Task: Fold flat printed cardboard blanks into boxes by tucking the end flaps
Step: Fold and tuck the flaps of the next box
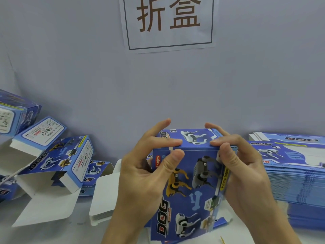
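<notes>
Blue box [191, 176]: standing upright (dog print).
Left hand [140, 175]: pinching its top edge.
Right hand [244, 169]: gripping top corner.

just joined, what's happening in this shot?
A person is folding a blue printed box, held upright over the table. The left hand and right hand grip its top corners, fingers pressing the top flap closed. A stack of flat blanks sits at right; folded boxes lie at left.

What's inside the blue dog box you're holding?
Can't tell. The blue dog box has its top flap folded shut, with both hands' fingers pressing it, so the inside is covered.
</notes>
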Available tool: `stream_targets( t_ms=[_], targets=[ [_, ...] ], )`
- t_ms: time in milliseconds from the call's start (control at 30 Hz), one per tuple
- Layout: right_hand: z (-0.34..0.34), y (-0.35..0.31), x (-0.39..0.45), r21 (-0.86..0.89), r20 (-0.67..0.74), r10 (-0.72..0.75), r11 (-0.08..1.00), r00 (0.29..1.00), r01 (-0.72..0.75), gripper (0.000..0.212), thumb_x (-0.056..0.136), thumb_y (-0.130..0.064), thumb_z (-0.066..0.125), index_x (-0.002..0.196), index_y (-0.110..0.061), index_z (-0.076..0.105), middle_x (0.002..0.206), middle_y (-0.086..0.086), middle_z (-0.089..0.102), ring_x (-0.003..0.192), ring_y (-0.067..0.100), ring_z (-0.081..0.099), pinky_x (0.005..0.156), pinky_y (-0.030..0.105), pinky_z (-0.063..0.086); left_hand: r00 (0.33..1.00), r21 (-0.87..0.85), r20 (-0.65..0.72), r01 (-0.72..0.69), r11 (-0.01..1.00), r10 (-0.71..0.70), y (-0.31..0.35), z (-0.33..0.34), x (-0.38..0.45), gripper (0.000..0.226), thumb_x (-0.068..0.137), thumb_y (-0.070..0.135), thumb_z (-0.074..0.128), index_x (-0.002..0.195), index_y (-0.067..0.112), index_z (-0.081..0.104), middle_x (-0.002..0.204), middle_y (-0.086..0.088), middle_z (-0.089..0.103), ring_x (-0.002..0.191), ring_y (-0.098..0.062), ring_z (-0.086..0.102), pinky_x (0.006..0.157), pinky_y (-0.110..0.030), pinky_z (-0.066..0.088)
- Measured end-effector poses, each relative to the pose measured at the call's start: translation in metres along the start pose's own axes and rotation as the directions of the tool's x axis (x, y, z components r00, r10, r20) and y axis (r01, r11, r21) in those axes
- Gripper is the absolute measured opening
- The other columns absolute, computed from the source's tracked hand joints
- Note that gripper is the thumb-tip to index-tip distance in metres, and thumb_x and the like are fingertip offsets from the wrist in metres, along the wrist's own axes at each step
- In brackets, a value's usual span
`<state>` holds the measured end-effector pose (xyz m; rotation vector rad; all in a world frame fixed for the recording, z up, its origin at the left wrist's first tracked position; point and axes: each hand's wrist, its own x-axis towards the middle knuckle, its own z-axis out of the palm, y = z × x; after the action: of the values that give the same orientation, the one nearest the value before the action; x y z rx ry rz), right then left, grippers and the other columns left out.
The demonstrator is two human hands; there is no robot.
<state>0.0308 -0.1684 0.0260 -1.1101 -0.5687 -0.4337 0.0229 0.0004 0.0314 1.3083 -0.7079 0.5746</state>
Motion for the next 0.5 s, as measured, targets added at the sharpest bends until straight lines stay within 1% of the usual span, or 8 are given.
stream_targets(
  t_ms=[67, 133, 200, 267, 333, 400, 433, 500],
  targets=[
    [0.0, 0.0001, 0.0006, -0.022, 0.015, -0.014, 1.0, 1.0, 0.014, 0.03, 0.07, -0.052, 0.079, 0.075, -0.023, 0.073, 0.136, 0.0, 0.06, 0.123, 0.026, 0.06, 0.082, 0.055, 0.058, 1.0, 0.01, -0.015, -0.017, 1.0, 0.017, -0.0019, 0.0004, -0.0005, 0.009, 0.087, 0.029, 0.068, 0.091, 0.028, 0.075, 0.137, 0.014, 0.06, 0.122, -0.021, 0.062, 0.068, -0.036, 0.063],
    [0.0004, 0.0008, 0.0009, -0.028, 0.02, -0.025, 0.999, 0.999, 0.026, 0.038, 0.066, -0.059, 0.081, 0.078, -0.023, 0.073, 0.138, 0.0, 0.059, 0.125, 0.027, 0.059, 0.085, 0.058, 0.056, 0.999, 0.023, -0.022, -0.023, 0.999, 0.024, -0.0038, 0.0001, -0.0005, 0.01, 0.084, 0.026, 0.069, 0.092, 0.027, 0.075, 0.137, 0.014, 0.06, 0.123, -0.022, 0.061, 0.068, -0.035, 0.063],
    [0.001, 0.0011, 0.0008, -0.044, 0.016, -0.034, 0.998, 0.999, 0.035, 0.039, 0.066, -0.06, 0.08, 0.083, -0.025, 0.074, 0.139, -0.001, 0.058, 0.126, 0.027, 0.058, 0.085, 0.058, 0.056, 0.999, 0.045, -0.023, -0.028, 0.999, 0.029, -0.0044, 0.0004, 0.0003, 0.014, 0.084, 0.025, 0.069, 0.097, 0.028, 0.073, 0.137, 0.015, 0.059, 0.123, -0.022, 0.061, 0.068, -0.033, 0.063],
    [0.0024, 0.0014, 0.0009, -0.048, 0.017, -0.047, 0.998, 0.999, 0.047, 0.038, 0.068, -0.058, 0.08, 0.09, -0.028, 0.075, 0.14, -0.002, 0.057, 0.127, 0.027, 0.057, 0.085, 0.055, 0.056, 0.999, 0.06, -0.025, -0.029, 0.998, 0.03, -0.0049, 0.0005, 0.0011, 0.019, 0.085, 0.03, 0.072, 0.103, 0.03, 0.072, 0.139, 0.016, 0.056, 0.123, -0.022, 0.061, 0.069, -0.034, 0.063],
    [0.003, 0.0014, 0.0009, -0.014, 0.019, -0.029, 0.999, 0.999, 0.029, 0.03, 0.072, -0.051, 0.08, 0.087, -0.026, 0.076, 0.14, -0.002, 0.057, 0.124, 0.027, 0.059, 0.078, 0.049, 0.059, 0.999, 0.064, -0.015, -0.03, 0.998, 0.031, -0.0047, -0.0013, 0.002, 0.017, 0.086, 0.035, 0.072, 0.101, 0.029, 0.072, 0.139, 0.014, 0.056, 0.125, -0.023, 0.059, 0.07, -0.034, 0.063],
    [0.0033, 0.0007, 0.001, 0.015, 0.024, -0.004, 1.0, 1.0, 0.004, 0.03, 0.07, -0.05, 0.081, 0.08, -0.022, 0.075, 0.139, 0.0, 0.058, 0.122, 0.026, 0.061, 0.074, 0.044, 0.06, 0.999, 0.063, 0.004, -0.038, 0.997, 0.038, -0.0044, -0.003, 0.0021, 0.016, 0.085, 0.037, 0.069, 0.097, 0.026, 0.072, 0.136, 0.012, 0.058, 0.127, -0.023, 0.057, 0.07, -0.035, 0.063],
    [0.0029, 0.0005, 0.001, 0.031, 0.028, 0.006, 0.999, 1.0, -0.007, 0.033, 0.068, -0.051, 0.083, 0.078, -0.021, 0.075, 0.139, 0.002, 0.058, 0.121, 0.025, 0.062, 0.073, 0.042, 0.06, 0.999, 0.053, 0.012, -0.033, 0.998, 0.032, -0.0042, -0.0033, 0.002, 0.014, 0.086, 0.034, 0.067, 0.095, 0.026, 0.072, 0.134, 0.011, 0.059, 0.127, -0.024, 0.057, 0.07, -0.036, 0.063],
    [0.0009, 0.0, 0.001, 0.08, 0.031, 0.026, 0.996, 0.999, -0.028, 0.03, 0.068, -0.046, 0.084, 0.074, -0.018, 0.075, 0.138, 0.005, 0.058, 0.119, 0.024, 0.063, 0.072, 0.041, 0.059, 1.0, 0.036, 0.025, -0.015, 0.999, 0.014, -0.0043, -0.0028, 0.0012, 0.011, 0.086, 0.027, 0.064, 0.093, 0.025, 0.073, 0.131, 0.01, 0.061, 0.127, -0.028, 0.056, 0.069, -0.039, 0.063]
  ],
)
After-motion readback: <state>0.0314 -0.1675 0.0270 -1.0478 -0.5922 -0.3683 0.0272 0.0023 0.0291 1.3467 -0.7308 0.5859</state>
